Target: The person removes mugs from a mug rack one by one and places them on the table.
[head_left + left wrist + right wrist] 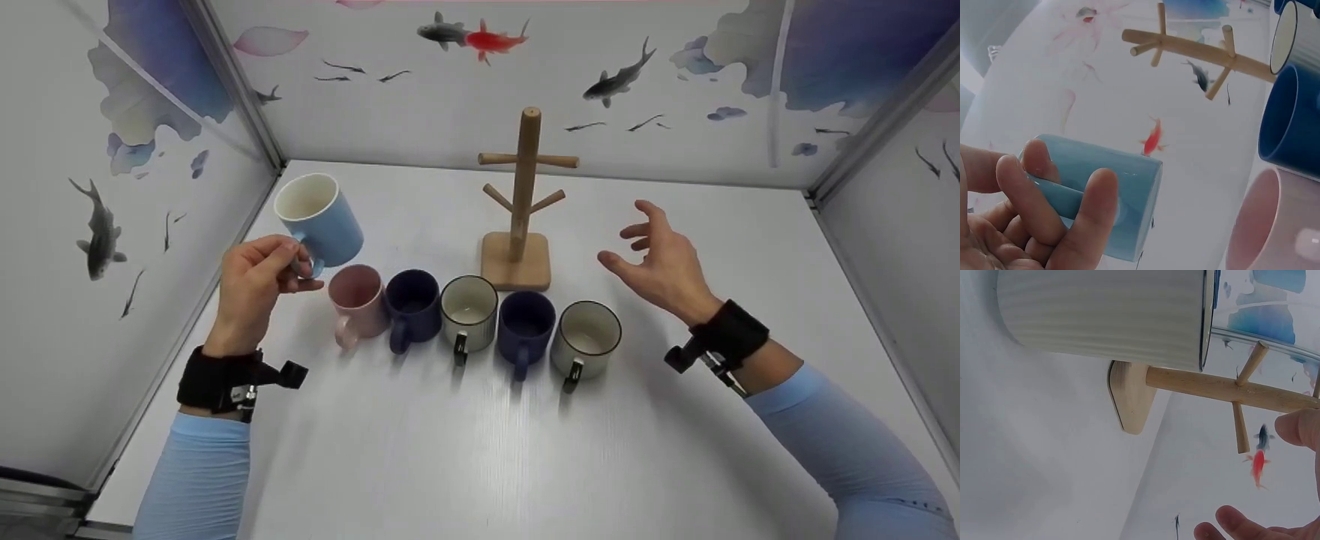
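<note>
A light blue mug is raised at the left, its cream inside showing. My left hand grips it by the handle; in the left wrist view the fingers curl round the handle of the blue mug. Just right of that hand stands a pink mug, first in a row. My right hand hovers over the table at the right, fingers loosely spread and holding nothing. Nearest to it are a cream mug with a dark rim and the wooden mug stand, whose pegs are bare.
Between the pink and the right-hand cream mug stand a navy mug, a ribbed cream mug and another navy mug, handles towards me. The stand's square base sits close behind the row. Printed wall panels border the white table.
</note>
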The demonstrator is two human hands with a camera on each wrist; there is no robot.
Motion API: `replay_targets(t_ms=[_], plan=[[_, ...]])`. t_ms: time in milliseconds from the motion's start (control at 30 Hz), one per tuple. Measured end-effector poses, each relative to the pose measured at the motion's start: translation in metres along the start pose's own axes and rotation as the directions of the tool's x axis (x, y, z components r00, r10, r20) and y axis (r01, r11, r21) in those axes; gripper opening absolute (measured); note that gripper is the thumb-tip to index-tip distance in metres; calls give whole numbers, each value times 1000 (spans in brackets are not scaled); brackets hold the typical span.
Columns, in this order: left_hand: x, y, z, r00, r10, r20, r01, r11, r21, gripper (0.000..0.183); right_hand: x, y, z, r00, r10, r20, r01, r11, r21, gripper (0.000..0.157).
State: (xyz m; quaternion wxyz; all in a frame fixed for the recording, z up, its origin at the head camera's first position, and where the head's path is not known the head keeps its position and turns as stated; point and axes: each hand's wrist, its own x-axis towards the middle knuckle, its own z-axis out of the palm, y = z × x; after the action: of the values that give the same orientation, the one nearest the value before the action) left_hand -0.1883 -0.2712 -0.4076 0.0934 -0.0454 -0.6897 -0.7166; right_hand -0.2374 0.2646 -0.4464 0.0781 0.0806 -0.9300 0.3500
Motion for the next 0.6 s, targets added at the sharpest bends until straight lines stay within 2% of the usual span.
replay_targets(t_ms=[167,467,600], plan=[[-2,-10,-18,998,7,-56,-4,999,51,27,-2,2,-1,1000,7,2,-7,1000,-2,91],[-14,-37,-53,990,-54,-132,66,994,89,31,-7,5,-5,999,31,7,-31,999,8,84],[-18,-48,-64,988,-83,-127,98,988,116,30,-9,9,-7,999,32,-3,-32,999,18,76]])
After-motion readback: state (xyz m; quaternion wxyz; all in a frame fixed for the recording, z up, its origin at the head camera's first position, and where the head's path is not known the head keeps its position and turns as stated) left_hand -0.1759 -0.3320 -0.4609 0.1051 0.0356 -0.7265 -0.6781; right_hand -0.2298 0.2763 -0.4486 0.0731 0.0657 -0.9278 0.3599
